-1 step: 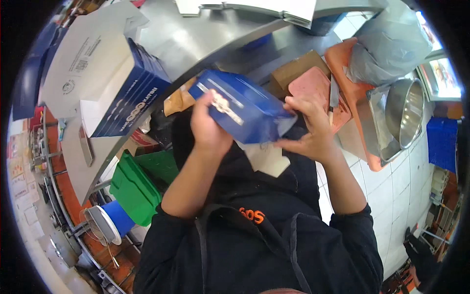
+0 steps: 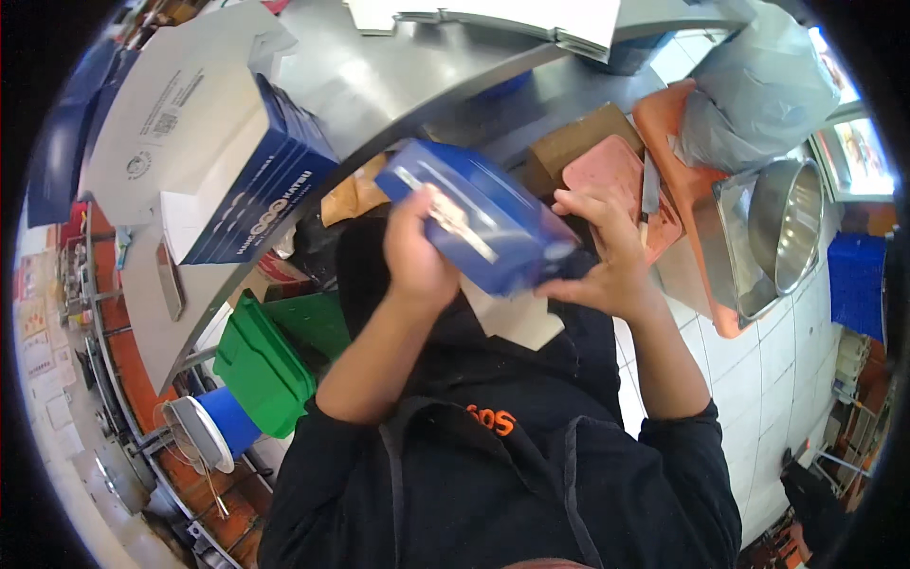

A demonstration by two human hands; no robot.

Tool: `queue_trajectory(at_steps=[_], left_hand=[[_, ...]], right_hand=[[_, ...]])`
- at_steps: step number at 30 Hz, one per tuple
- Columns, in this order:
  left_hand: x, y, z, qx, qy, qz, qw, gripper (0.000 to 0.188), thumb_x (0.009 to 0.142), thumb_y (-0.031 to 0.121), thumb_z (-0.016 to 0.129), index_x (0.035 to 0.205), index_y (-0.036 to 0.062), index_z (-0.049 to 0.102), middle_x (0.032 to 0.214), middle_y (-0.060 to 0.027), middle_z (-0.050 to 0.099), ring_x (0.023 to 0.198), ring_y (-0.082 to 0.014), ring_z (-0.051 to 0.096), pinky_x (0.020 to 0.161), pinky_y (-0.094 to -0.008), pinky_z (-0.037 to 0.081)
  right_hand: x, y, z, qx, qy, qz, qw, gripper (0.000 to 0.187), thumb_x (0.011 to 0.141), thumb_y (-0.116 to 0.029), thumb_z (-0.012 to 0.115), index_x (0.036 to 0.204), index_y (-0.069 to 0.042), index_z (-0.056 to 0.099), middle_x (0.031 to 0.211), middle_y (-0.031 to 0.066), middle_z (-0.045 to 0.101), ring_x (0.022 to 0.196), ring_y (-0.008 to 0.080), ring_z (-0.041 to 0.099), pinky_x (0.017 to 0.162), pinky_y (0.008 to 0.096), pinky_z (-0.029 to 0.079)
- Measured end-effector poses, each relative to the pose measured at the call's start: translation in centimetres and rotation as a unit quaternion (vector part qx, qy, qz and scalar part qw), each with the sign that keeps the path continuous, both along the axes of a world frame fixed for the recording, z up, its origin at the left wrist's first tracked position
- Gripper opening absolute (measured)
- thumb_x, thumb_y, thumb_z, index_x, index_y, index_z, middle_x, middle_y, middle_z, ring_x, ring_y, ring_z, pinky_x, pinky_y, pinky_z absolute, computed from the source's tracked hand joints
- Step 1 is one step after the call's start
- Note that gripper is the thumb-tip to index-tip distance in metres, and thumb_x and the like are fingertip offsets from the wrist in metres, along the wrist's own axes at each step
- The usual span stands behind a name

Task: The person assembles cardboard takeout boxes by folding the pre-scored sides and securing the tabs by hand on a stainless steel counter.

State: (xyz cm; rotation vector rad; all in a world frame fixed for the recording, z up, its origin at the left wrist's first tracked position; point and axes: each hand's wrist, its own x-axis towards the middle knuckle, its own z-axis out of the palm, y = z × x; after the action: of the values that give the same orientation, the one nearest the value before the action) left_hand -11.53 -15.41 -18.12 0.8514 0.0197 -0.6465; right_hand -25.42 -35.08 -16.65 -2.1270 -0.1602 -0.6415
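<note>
A blue cardboard food box (image 2: 488, 204) hangs before my body, tilted and slightly blurred, with a pale flap (image 2: 517, 318) sticking out below it. My left hand (image 2: 417, 248) grips its left side, the thumb pressed on the printed face. At the box's right end, my right hand (image 2: 607, 251) has thumb and fingers spread apart around the corner; whether they touch it I cannot tell. On the steel table to the left stands a stack of nested blue and white cardboard boxes (image 2: 284, 171), their large pale flaps raised.
A green bin (image 2: 261, 356) stands left below the steel table (image 2: 351, 90). To the right are a knife (image 2: 650, 190) beside a pink tray (image 2: 607, 166), an orange crate (image 2: 678, 142), a plastic bag (image 2: 768, 85) and a steel bowl (image 2: 787, 223). White cardboard sheets (image 2: 493, 14) lie at the far edge.
The blue box has shifted slightly right and toward me, and my left hand has moved with it. My right hand remains almost in place at the box's end.
</note>
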Motion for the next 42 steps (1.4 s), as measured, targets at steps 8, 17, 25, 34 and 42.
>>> queue_trajectory(at_steps=[8, 17, 25, 34, 42], left_hand=[[-5.7, -2.3, -1.0, 0.228, -0.571, -0.224, 0.756, 0.057, 0.081, 0.035, 0.075, 0.121, 0.0, 0.057, 0.116, -0.0227, 0.063, 0.105, -0.0412, 0.062, 0.09, -0.0476, 0.048], [-2.8, 1.7, -1.3, -0.021, -0.203, -0.129, 0.97, 0.053, 0.105, 0.045, 0.044, 0.133, 0.002, 0.054, 0.134, -0.0131, 0.059, 0.127, -0.0266, 0.055, 0.109, -0.043, 0.042], [-2.6, 3.4, 2.3, -0.147, -0.066, -0.112, 0.981, 0.04, 0.101, 0.03, 0.049, 0.127, -0.0004, 0.056, 0.126, -0.0155, 0.064, 0.119, -0.0282, 0.061, 0.106, -0.0443, 0.045], [-4.7, 2.8, 2.1, 0.018, -0.184, -0.112, 0.976, 0.043, 0.099, 0.026, 0.05, 0.135, 0.0033, 0.053, 0.133, -0.0152, 0.061, 0.126, -0.029, 0.058, 0.111, -0.0478, 0.041], [-5.2, 2.3, 3.0, 0.008, -0.258, -0.183, 0.949, 0.04, 0.109, 0.02, 0.035, 0.138, -0.0017, 0.052, 0.136, -0.0158, 0.059, 0.127, -0.025, 0.056, 0.109, -0.0382, 0.042]], right_hand=[[1.8, 4.0, 3.2, 0.032, 0.061, -0.061, 0.996, 0.08, 0.075, -0.011, 0.076, 0.148, 0.001, 0.045, 0.145, 0.0206, 0.052, 0.134, 0.0328, 0.051, 0.111, 0.0412, 0.039], [0.8, 3.6, 1.5, 0.05, -0.093, 0.061, 0.993, 0.039, 0.078, -0.02, 0.078, 0.115, -0.013, 0.075, 0.131, 0.0195, 0.065, 0.12, 0.0375, 0.064, 0.102, 0.0488, 0.048], [0.0, 4.1, 3.1, -0.034, -0.105, 0.084, 0.99, 0.035, 0.078, -0.023, 0.076, 0.11, -0.01, 0.075, 0.125, 0.0184, 0.068, 0.117, 0.04, 0.065, 0.105, 0.051, 0.047], [0.1, 5.3, 1.4, 0.334, -0.143, 0.084, 0.928, 0.041, 0.106, -0.03, 0.047, 0.132, 0.0, 0.06, 0.136, 0.0293, 0.059, 0.121, 0.0403, 0.061, 0.103, 0.0472, 0.048], [0.6, 3.7, 1.8, -0.028, -0.105, 0.051, 0.993, 0.05, 0.09, -0.047, 0.065, 0.118, -0.006, 0.072, 0.133, 0.0233, 0.06, 0.118, 0.043, 0.06, 0.096, 0.0479, 0.05]])
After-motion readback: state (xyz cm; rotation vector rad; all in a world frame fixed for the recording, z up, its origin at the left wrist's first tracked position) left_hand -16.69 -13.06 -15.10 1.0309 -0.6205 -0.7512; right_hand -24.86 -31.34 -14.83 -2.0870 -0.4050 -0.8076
